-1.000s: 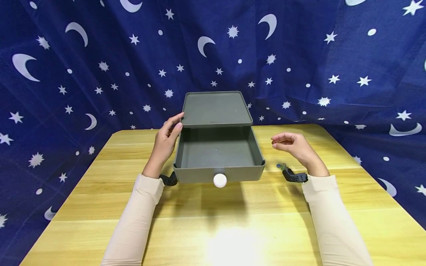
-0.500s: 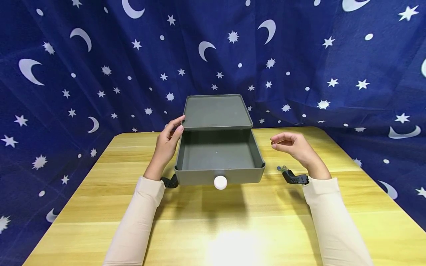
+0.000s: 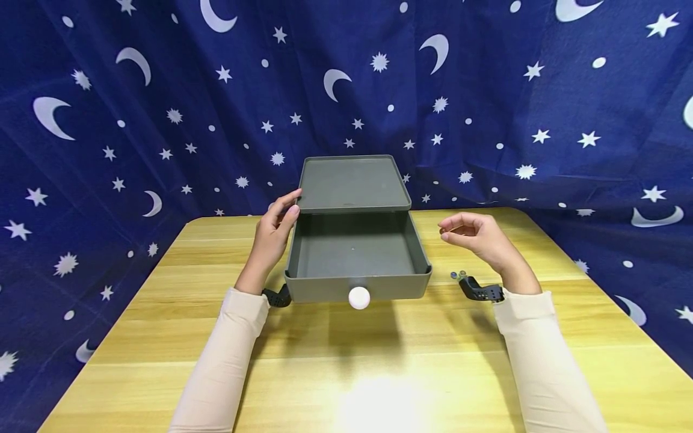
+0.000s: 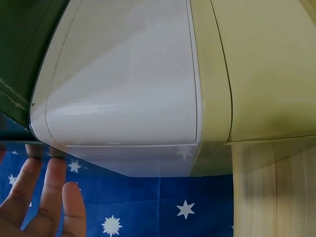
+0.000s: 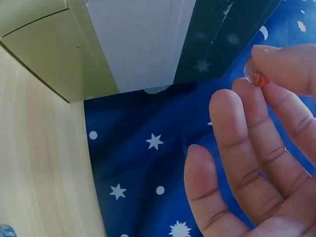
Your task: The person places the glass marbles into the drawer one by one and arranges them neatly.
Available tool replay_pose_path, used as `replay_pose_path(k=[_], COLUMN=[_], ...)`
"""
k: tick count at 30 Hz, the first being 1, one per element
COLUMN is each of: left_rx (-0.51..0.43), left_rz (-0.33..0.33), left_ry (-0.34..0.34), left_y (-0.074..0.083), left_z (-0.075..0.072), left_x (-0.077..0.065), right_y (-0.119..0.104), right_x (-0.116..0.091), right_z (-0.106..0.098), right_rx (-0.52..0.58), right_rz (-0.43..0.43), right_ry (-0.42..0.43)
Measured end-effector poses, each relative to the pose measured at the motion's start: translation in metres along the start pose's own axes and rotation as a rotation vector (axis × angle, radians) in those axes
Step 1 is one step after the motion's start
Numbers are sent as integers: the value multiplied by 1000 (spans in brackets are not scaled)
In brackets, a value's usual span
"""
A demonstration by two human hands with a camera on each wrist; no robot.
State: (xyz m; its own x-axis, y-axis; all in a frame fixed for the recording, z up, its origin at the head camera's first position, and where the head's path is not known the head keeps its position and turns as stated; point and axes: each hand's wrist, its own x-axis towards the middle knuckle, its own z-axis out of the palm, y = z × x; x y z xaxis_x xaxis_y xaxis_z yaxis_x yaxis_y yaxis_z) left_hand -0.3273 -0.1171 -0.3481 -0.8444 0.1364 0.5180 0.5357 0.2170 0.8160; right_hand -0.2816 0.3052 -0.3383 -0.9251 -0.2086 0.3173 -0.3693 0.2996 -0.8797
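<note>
A drawer cabinet with a grey top (image 3: 354,182) stands mid-table; its grey top drawer (image 3: 354,245) is pulled out toward me, bare inside, with a round white knob (image 3: 359,297) in front. My left hand (image 3: 272,237) touches the cabinet's upper left edge, its fingers mostly straight in the left wrist view. Right of the cabinet, in the air, my right hand (image 3: 473,231) pinches a clear marble with red in it (image 5: 256,74) between thumb and fingertips. A blue marble (image 3: 453,275) and a greenish marble (image 3: 462,274) lie on the table below that hand.
White (image 4: 123,84) and yellow (image 4: 271,74) sections of the cabinet show below the top one in the wrist views. A blue curtain (image 3: 357,72) with moons and stars hangs behind the wooden table (image 3: 178,325). Black camera mounts (image 3: 479,290) sit on the wrists.
The head view has shifted slightly, so the scene sits a little lower. My right hand, with the marble, is almost in the same spot. My left hand stays at the cabinet edge.
</note>
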Motion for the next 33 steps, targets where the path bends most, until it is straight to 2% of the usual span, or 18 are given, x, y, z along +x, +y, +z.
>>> replay_pose_path(k=[33], left_rx=[-1], left_rz=[0], left_ry=[13], left_y=[1], left_z=[1], left_x=[0], right_y=[-36], right_x=[-5], right_z=[12], right_rx=[-22], right_rz=[-107], right_ry=[-8])
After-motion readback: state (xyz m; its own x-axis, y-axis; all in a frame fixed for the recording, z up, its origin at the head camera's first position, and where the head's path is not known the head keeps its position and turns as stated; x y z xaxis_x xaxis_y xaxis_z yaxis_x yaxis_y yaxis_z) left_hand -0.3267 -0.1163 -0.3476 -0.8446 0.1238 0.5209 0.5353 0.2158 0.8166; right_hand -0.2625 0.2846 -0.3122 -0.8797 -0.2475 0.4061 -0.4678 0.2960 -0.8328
